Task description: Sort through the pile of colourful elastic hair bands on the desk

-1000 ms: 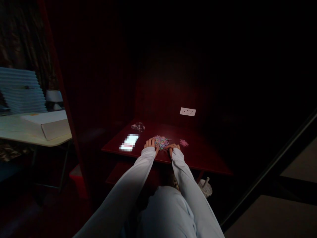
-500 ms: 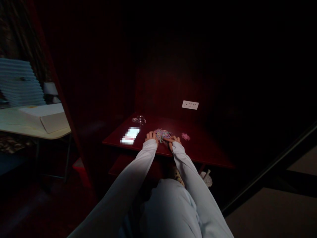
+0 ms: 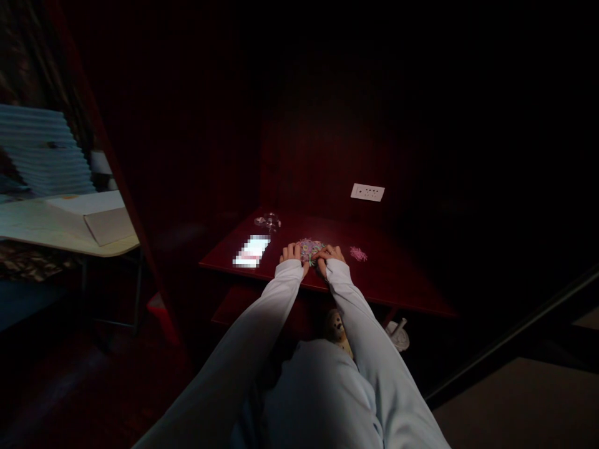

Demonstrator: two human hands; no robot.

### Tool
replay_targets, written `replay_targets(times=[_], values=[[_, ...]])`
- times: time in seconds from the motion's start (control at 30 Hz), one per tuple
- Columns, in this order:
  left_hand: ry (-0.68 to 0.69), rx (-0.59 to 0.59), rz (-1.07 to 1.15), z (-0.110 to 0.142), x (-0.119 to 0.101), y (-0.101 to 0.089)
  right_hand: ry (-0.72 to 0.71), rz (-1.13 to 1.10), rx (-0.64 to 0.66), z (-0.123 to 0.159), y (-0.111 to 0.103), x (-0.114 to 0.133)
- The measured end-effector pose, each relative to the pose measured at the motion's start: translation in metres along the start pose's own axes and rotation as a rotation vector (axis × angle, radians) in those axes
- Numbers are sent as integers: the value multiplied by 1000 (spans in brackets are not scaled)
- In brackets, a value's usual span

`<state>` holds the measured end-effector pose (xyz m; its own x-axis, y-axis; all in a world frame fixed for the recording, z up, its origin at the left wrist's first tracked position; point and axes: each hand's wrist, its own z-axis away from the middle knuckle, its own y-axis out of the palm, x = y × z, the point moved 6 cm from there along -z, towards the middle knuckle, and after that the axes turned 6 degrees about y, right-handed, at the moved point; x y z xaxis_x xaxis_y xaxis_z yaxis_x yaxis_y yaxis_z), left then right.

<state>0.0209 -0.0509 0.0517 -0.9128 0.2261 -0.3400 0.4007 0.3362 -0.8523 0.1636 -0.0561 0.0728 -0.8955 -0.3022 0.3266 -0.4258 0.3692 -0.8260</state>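
Observation:
A heap of small coloured loops (image 3: pixel 309 247), pink, green and purple, lies on a dark red desk (image 3: pixel 393 280). My left hand (image 3: pixel 292 253) rests at the heap's left edge with its fingers curled. My right hand (image 3: pixel 329 255) sits at the heap's right edge, fingers bent and pressed into the loops. Both hands are small and dim in the view, so what their fingers pinch is unclear. A smaller pink cluster (image 3: pixel 359 254) lies apart, just right of my right hand. Pale sleeves cover both arms.
A lit phone screen (image 3: pixel 251 250) lies left of the hands, with a clear glass dish (image 3: pixel 267 221) behind it. A white socket plate (image 3: pixel 367 192) sits on the dark back wall. A white cup (image 3: pixel 398 334) stands under the desk. A pale table with a box (image 3: pixel 100 219) is at the left.
My two hands have drawn closer together over the heap, bunching the loops. The view has shifted slightly, so the desk sits a little higher and further right.

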Motion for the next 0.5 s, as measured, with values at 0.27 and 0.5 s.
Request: replay_targets(times=[0.27,0.5], values=[[5,9,-15,0,0,2,18,76,40,1,2,2],[14,1,8,1,0,0,9,26,6,-2,4,-5]])
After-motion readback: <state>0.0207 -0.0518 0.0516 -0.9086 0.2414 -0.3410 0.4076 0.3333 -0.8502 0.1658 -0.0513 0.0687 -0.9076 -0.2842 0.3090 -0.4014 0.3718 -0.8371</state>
